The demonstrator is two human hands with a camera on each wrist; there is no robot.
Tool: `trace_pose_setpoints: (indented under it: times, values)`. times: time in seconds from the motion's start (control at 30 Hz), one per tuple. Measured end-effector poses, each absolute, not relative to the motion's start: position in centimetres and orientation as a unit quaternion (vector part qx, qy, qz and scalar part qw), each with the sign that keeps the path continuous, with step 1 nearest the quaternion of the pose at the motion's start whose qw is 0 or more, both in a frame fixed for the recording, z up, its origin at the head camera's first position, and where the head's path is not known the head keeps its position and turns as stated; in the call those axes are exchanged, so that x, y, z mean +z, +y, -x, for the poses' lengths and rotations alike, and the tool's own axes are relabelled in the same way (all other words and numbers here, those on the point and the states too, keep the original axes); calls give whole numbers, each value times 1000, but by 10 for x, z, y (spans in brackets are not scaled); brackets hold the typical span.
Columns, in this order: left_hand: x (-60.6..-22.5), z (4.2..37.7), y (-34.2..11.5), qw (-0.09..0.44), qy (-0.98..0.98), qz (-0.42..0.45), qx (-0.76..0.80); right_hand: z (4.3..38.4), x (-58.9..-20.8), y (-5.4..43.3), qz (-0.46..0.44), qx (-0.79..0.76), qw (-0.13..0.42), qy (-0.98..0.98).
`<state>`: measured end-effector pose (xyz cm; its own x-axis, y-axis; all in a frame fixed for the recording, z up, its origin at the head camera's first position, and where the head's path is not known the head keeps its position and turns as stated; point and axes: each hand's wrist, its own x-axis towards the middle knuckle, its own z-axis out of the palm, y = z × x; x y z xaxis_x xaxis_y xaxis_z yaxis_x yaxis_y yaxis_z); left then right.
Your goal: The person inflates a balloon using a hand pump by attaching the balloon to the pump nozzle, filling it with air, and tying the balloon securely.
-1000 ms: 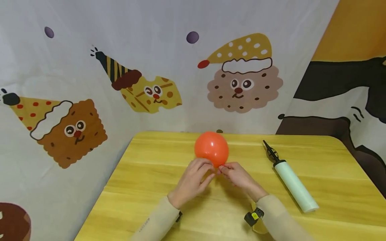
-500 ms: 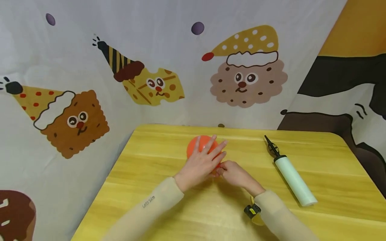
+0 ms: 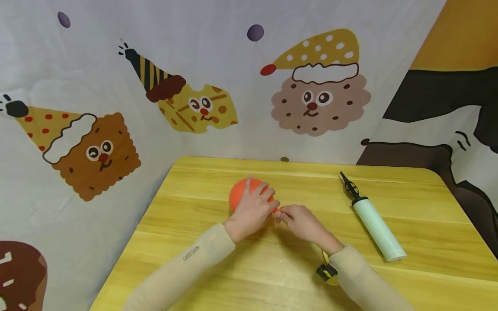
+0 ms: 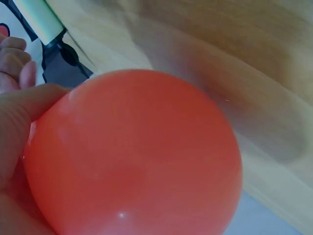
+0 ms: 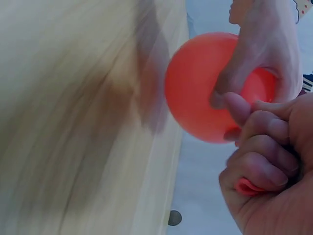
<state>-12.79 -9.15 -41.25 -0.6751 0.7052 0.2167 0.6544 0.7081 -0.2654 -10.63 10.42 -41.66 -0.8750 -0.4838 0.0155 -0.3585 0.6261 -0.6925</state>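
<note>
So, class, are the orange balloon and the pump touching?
Apart: the head view shows a stretch of yellow table between the orange balloon and the pump.

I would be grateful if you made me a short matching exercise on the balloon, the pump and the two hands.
Things
1. balloon
2. hand pump
3. left hand
4. right hand

Colour, place or state
A. grips the neck, drawn out narrow
B. lies on the table, touched by neither hand
C. orange-red and inflated
D. rests over the balloon's rounded side

Right pairs: 1-C, 2-B, 3-D, 4-A
</note>
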Motion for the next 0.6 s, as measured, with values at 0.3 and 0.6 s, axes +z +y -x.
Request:
trace_pose_setpoints:
  times: [0.3, 0.6]
  values:
    - [-418, 136, -108, 185, -920, 340, 62, 93, -411, 118, 228, -360, 33, 904]
    - [-422, 142, -119, 184, -924, 334, 36, 87, -402, 130, 235, -360, 74, 900]
